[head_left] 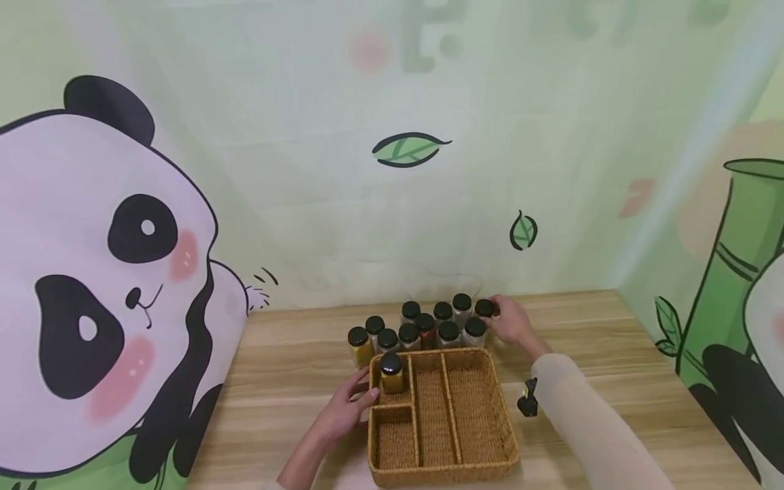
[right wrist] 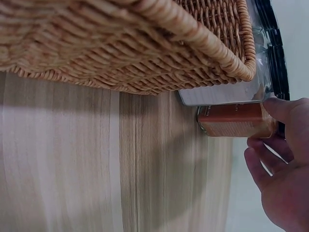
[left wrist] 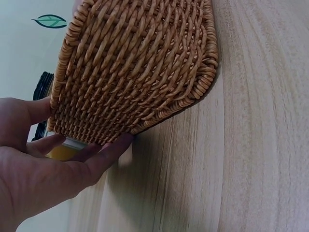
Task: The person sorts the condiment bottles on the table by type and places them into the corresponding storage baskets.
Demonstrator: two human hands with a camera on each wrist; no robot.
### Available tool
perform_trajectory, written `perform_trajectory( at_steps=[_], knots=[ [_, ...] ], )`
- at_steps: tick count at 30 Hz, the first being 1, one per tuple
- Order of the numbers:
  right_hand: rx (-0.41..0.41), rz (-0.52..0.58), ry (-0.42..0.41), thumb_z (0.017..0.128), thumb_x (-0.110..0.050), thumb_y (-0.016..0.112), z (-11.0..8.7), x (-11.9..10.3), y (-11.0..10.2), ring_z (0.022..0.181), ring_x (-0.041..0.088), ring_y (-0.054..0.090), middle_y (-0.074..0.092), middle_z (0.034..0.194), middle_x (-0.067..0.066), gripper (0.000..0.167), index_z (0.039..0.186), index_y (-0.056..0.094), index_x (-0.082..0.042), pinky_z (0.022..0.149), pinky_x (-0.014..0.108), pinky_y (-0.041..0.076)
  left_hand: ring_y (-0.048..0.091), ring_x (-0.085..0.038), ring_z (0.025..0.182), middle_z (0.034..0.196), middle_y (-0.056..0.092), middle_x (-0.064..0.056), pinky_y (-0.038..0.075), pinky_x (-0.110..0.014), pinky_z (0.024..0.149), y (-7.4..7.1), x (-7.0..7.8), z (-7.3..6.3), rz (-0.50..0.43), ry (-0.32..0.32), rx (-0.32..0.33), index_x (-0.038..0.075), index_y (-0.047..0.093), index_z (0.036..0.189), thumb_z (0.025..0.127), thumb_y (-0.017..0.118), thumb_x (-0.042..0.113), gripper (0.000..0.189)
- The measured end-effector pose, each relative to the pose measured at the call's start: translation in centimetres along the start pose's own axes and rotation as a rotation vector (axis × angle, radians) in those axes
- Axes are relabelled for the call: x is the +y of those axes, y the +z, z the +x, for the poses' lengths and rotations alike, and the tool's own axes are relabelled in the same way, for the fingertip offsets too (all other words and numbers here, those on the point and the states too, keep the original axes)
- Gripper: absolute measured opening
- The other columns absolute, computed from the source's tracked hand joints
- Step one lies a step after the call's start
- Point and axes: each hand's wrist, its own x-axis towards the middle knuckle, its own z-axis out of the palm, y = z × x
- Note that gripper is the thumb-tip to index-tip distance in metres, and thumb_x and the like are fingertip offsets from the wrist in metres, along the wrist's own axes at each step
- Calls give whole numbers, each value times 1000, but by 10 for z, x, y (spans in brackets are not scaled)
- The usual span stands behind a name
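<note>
A wicker basket (head_left: 452,471) with several compartments stands on the table. My left hand (head_left: 339,412) holds its left side, thumb over the rim and fingers along the outer wall. In the basket's back left compartment stands a black-lidded jar (head_left: 393,382) with yellow-brown contents. Behind the basket, at the right end of a group of jars, my right hand (head_left: 513,324) grips a spice jar near its black lid (head_left: 484,307). The right wrist view shows this spice jar (right wrist: 236,121) with orange-brown contents, thumb and fingers around its top.
Several black-lidded jars stand close together behind the basket, among them a yellow one (head_left: 360,348) and a red one (head_left: 427,333). A printed backdrop (head_left: 318,224) rises along the back edge of the wooden table (head_left: 294,354).
</note>
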Motion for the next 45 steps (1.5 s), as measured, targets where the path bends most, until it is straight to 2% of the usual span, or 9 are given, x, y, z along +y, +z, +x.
perform_trajectory(
  at_steps=[4,8,16,24,33,39,45],
  knots=[
    [-11,13,5,98,-8,74,-3,5,3,111,46,65,69,116,28,38,128,61,11,97,58,55,41,-59,142,157,34,-40,57,-63,97,1,-2,-3,-3,-10,-1,5,25,168,110,59,22,68],
    [14,34,-2,97,-7,74,-4,6,0,111,46,65,69,116,28,37,127,62,10,97,58,55,40,-58,143,158,34,-39,57,-63,97,2,-2,-3,-5,-9,3,7,26,168,110,59,23,69],
    [20,81,-15,97,-13,78,-7,6,-20,109,45,67,70,116,28,39,126,63,9,95,58,56,42,-59,141,158,35,-39,58,-61,96,2,0,-1,26,-2,18,7,26,168,110,60,24,69],
    [5,61,-47,97,-18,80,-8,11,-38,109,44,68,71,115,25,41,126,65,6,95,58,56,46,-57,139,156,38,-39,57,-61,99,0,-4,2,61,13,25,6,27,167,110,60,24,69],
    [4,42,-67,96,-20,80,-15,13,-51,110,44,68,73,114,22,43,128,66,4,96,59,55,48,-57,138,156,38,-39,59,-59,96,0,-2,1,32,10,19,6,28,167,109,61,24,69],
    [4,44,-94,95,-20,82,-23,13,-58,106,45,70,74,111,22,40,125,68,4,93,59,57,48,-56,137,155,40,-38,59,-59,96,-1,-3,-1,47,1,27,6,29,166,108,62,24,69],
    [-2,22,-118,95,-22,82,-29,13,-66,105,43,71,74,111,19,41,126,68,2,90,58,58,46,-57,139,157,37,-37,59,-60,95,0,-4,1,-23,-8,16,7,29,167,109,62,22,68]
  ],
)
